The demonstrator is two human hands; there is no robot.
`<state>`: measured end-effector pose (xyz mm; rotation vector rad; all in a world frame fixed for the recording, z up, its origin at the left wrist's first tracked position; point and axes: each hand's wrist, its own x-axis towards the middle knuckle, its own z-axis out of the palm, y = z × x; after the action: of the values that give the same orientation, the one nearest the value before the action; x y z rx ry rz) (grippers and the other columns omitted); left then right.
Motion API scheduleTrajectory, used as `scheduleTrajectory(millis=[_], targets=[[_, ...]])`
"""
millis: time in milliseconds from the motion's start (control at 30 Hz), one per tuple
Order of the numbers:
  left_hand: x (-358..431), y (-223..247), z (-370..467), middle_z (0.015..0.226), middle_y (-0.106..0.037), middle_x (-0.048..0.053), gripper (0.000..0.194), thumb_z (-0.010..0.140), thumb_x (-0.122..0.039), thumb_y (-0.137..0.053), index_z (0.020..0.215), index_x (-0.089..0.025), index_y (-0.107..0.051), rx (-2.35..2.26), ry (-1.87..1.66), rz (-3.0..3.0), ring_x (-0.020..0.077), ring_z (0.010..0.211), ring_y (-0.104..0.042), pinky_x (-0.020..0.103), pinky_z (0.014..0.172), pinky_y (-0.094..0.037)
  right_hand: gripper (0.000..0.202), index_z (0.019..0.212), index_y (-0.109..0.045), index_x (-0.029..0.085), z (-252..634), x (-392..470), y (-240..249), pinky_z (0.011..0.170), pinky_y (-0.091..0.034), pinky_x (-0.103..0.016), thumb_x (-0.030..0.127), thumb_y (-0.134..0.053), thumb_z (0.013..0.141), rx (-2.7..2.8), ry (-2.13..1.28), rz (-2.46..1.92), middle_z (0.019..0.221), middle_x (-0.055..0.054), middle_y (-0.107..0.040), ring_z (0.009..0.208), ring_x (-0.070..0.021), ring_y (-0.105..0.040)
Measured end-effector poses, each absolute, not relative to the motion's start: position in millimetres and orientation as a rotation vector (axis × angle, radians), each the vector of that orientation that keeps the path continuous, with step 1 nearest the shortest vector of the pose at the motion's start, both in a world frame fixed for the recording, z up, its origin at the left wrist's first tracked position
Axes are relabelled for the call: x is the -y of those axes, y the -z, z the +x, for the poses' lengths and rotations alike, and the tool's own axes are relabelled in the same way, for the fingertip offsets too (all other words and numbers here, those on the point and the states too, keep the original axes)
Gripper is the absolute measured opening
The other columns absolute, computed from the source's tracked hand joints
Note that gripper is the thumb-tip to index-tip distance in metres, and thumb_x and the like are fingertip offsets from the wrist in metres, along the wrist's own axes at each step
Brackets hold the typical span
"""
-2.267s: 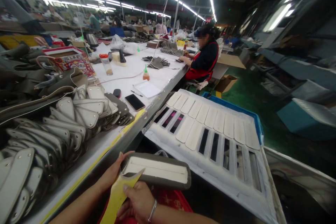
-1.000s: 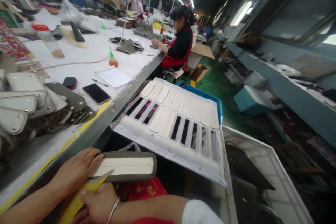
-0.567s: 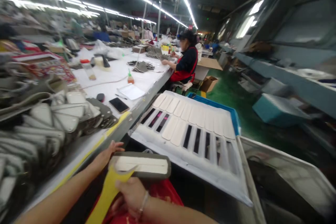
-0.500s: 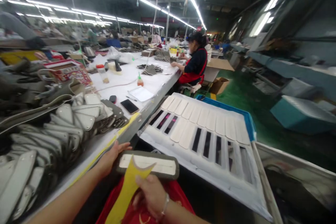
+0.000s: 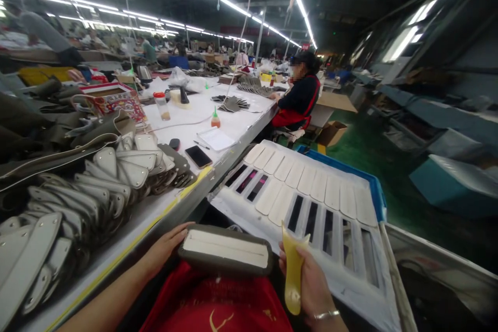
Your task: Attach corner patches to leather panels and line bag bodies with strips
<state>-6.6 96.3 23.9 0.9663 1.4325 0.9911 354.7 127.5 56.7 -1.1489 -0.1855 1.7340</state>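
Note:
A dark olive block-shaped piece (image 5: pixel 225 249) with a cream panel on its upper face rests against the red apron (image 5: pixel 218 295) at my lap. My left hand (image 5: pixel 167 246) lies at its left end, fingers reaching behind its edge. To the right of the piece, apart from it, my right hand (image 5: pixel 311 280) is closed round a yellow tool (image 5: pixel 292 275) with a notched, two-pointed top and a rounded lower end. Just beyond is a white-covered tray (image 5: pixel 241 202) bearing rows of cream oblong panels (image 5: pixel 305 176).
Grey-white riveted pieces (image 5: pixel 97 192) are heaped on the left of the white table (image 5: pixel 182 124). A phone (image 5: pixel 198 156), paper (image 5: pixel 215 138) and a glue bottle (image 5: pixel 215 118) lie farther along. A person in a red apron (image 5: pixel 299 96) sits beyond the tray.
My right hand has moved right with the yellow tool, from over the olive piece to beside it, and the tool now stands more upright. The view has shifted slightly.

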Motion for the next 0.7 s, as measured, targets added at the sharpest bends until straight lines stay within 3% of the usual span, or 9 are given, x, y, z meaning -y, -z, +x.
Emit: scheduleTrajectory(millis=[67,200,300,400,500,600,700], targets=[[-99,-25,-9,0.124,-0.060,0.007,0.050,0.081,-0.050,-0.051,0.120,-0.019,-0.056,-1.538,-0.969,1.063,0.0260,0.120,-0.049,0.040,0.109,-0.028,0.032,0.099,-0.061,0.013,355,-138,-55,0.059,-0.054,-0.025,0.021,-0.068,0.068,0.192,-1.783,-1.058,0.080,-0.006,-0.067,0.057,-0.0105,-0.059],[-99,-24,-9,0.124,-0.059,0.007,0.050,0.080,-0.053,-0.048,0.118,-0.021,-0.057,-1.603,-0.947,1.134,0.0283,0.123,-0.044,0.044,0.112,-0.020,0.057,0.120,-0.050,0.022,356,-153,-65,0.058,-0.052,-0.024,0.019,-0.071,0.066,0.327,-1.714,-0.962,0.077,-0.002,-0.065,0.057,-0.0097,-0.057],[-93,-14,-7,0.128,-0.056,0.007,0.053,0.078,-0.057,-0.047,0.119,-0.023,-0.056,-1.688,-0.940,1.132,0.0294,0.128,-0.040,0.045,0.113,-0.017,0.061,0.128,-0.042,0.023,350,-157,-80,0.054,-0.051,-0.025,0.033,-0.067,0.074,0.473,-1.610,-1.040,0.083,-0.003,-0.066,0.059,-0.0127,-0.060],[-83,-5,-8,0.134,-0.053,0.002,0.053,0.074,-0.056,-0.055,0.119,-0.028,-0.057,-1.679,-0.995,1.043,0.0286,0.132,-0.034,0.040,0.115,-0.011,0.059,0.134,-0.033,0.027,322,-163,-94,0.049,-0.048,-0.029,0.050,-0.052,0.083,0.598,-1.721,-1.020,0.084,-0.004,-0.066,0.053,-0.0151,-0.060],[-75,-13,-6,0.137,-0.049,0.001,0.053,0.077,-0.048,-0.056,0.125,-0.027,-0.053,-1.452,-1.060,0.881,0.0280,0.131,-0.035,0.040,0.114,-0.016,0.054,0.125,-0.043,0.021,266,-173,-102,0.044,-0.042,-0.024,0.056,-0.048,0.084,0.687,-1.822,-0.939,0.068,0.000,-0.060,0.041,-0.0089,-0.048],[-77,-26,-4,0.135,-0.051,0.007,0.058,0.081,-0.042,-0.054,0.133,-0.020,-0.045,-1.270,-1.115,0.625,0.0290,0.126,-0.043,0.043,0.109,-0.029,0.046,0.108,-0.054,0.017,195,-184,-102,0.041,-0.035,-0.019,0.051,-0.059,0.077,0.728,-1.913,-0.809,0.063,0.004,-0.053,0.040,-0.0041,-0.038],[-83,-32,-10,0.134,-0.052,0.008,0.058,0.077,-0.036,-0.059,0.131,-0.019,-0.047,-1.271,-1.102,0.560,0.0288,0.123,-0.046,0.042,0.108,-0.032,0.042,0.099,-0.056,0.017,130,-192,-93,0.040,-0.033,-0.019,0.045,-0.066,0.070,0.857,-1.915,-0.747,0.057,0.008,-0.047,0.039,-0.0038,-0.036]])
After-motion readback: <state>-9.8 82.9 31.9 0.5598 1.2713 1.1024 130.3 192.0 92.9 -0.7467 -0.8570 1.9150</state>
